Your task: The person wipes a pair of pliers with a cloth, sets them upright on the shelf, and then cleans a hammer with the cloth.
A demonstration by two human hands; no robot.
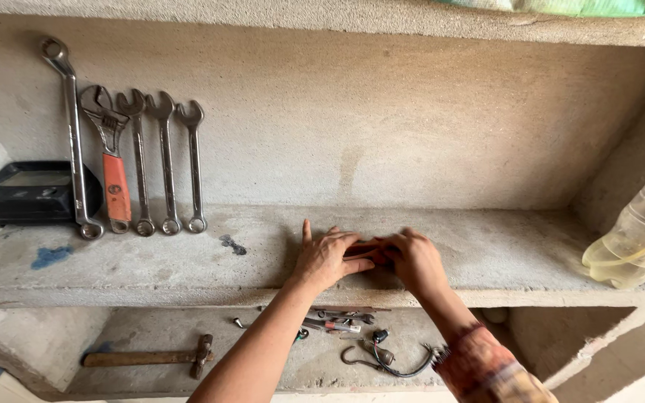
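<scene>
Nearest me, on the lower shelf [188, 380]: a wooden-handled hammer [151, 357] lies flat at the left. To its right sits a small heap of tools and screwdrivers [337, 321], then a black cable with connectors [386, 362], partly hidden behind my forearms.

Up on the concrete shelf [502, 254], my two hands meet at the middle. My left hand [325, 257] lies palm down, fingers curled toward the right, thumb raised. My right hand [412, 260] is cupped opposite it, touching it. Between them is a small dark reddish object [366, 251], pinched by the fingertips of both hands and resting on the shelf surface; most of it is covered, so I cannot tell what it is.

Right edge: a clear plastic bottle [640, 231] with yellowish liquid leans against the side wall. I see no label on it.

Far left, against the back wall: a black box-like device [27, 192], then a row of upright tools, namely a long ring spanner [75, 142], an adjustable wrench with an orange grip [112, 160], and three combination spanners [166, 160].
</scene>
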